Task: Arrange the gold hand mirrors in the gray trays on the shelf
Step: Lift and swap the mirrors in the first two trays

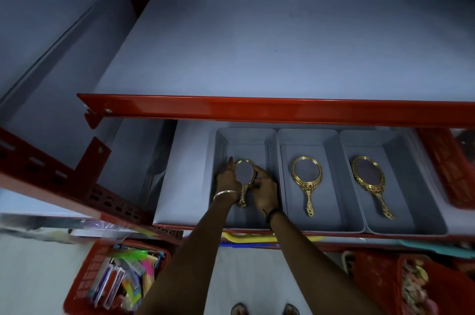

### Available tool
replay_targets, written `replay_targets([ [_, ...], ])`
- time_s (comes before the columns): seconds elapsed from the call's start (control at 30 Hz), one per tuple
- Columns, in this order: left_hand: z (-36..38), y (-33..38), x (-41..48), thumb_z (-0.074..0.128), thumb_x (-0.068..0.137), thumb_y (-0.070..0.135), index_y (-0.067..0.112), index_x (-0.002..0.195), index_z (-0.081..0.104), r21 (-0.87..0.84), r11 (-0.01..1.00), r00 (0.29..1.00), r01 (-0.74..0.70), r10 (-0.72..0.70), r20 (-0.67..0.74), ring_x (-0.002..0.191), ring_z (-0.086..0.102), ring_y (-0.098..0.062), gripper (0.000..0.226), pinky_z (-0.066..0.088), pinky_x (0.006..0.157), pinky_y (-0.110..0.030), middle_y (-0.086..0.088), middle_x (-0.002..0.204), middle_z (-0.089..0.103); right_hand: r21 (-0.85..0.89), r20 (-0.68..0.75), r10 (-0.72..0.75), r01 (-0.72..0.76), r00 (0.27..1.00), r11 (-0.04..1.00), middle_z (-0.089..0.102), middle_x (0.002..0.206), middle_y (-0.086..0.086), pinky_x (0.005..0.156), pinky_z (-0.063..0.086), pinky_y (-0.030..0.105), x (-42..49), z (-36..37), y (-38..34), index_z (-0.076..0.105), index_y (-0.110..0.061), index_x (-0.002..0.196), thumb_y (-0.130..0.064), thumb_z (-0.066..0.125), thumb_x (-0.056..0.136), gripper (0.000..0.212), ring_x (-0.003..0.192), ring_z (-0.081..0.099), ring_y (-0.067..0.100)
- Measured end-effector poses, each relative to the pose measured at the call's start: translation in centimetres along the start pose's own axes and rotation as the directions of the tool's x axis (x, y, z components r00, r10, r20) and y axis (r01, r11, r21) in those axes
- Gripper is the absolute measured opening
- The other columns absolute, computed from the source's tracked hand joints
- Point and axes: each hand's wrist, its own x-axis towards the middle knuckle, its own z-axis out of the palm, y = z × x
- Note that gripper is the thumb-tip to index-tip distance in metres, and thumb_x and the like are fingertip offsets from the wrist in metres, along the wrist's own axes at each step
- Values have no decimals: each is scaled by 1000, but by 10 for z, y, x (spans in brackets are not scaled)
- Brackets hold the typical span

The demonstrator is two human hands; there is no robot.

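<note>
Three gray trays stand side by side on the lower shelf. In the left tray [221, 138] a gold hand mirror [244, 173] is held between both hands, glass up and handle toward me. My left hand [227, 178] cups its left rim; my right hand [266, 192] grips its right side and neck. The middle tray [307, 134] holds a gold mirror [307, 177] lying flat. The right tray [401, 142] holds another gold mirror [368, 178], lying at a slant.
A red shelf rail [257, 108] overhangs the trays from above. Red baskets sit at the shelf's right end [447, 173] and on the floor at left [84, 281] and right [380, 281], filled with small goods. My feet show at the bottom.
</note>
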Motion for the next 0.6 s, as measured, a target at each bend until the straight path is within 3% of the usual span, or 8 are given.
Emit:
replay_targets([
  [0.1, -1, 1, -1, 48, 87, -9, 7, 150, 16, 4, 1000, 1000, 14, -14, 10, 119, 56, -38, 73, 47, 100, -42, -24, 129, 58, -46, 43, -33, 35, 999, 998, 58, 132, 13, 106, 42, 23, -4, 1, -4, 52, -1, 130, 8, 53, 87, 44, 120, 52, 14],
  [0.27, -5, 3, 0, 53, 84, -8, 4, 148, 20, 53, 999, 999, 13, -11, -53, 124, 50, -40, 73, 46, 102, -45, -25, 135, 52, -184, 66, -58, 69, 996, 981, 60, 130, 13, 103, 43, 28, -5, -9, -11, 50, -7, 132, 8, 53, 85, 49, 122, 56, 26],
  [0.37, -9, 6, 4, 57, 84, -3, 2, 141, 36, 25, 1000, 988, 4, 0, -152, 121, 51, -40, 62, 47, 102, -44, -25, 130, 56, -212, 67, -63, 76, 996, 974, 46, 144, 12, 111, 39, 37, -7, -22, -18, 37, -7, 142, 0, 54, 88, 57, 131, 47, 28],
  [0.5, -17, 37, -3, 47, 92, 6, -4, 118, 56, -177, 981, 954, -74, 18, -299, 105, 58, -42, 29, 48, 90, -40, -28, 110, 63, -128, -23, -115, 111, 993, 986, 48, 143, 8, 98, 39, 20, -13, -66, -25, 40, -8, 140, -6, 50, 93, 48, 127, 49, 18],
  [0.6, -4, 68, -23, 36, 100, 32, -2, 106, 61, -387, 910, 949, -150, 22, -316, 99, 62, -36, 43, 46, 84, -32, -25, 104, 66, -76, -146, -97, 86, 984, 993, 49, 142, 12, 103, 42, 27, -9, -104, -12, 45, -6, 137, -6, 48, 94, 43, 129, 48, 24],
])
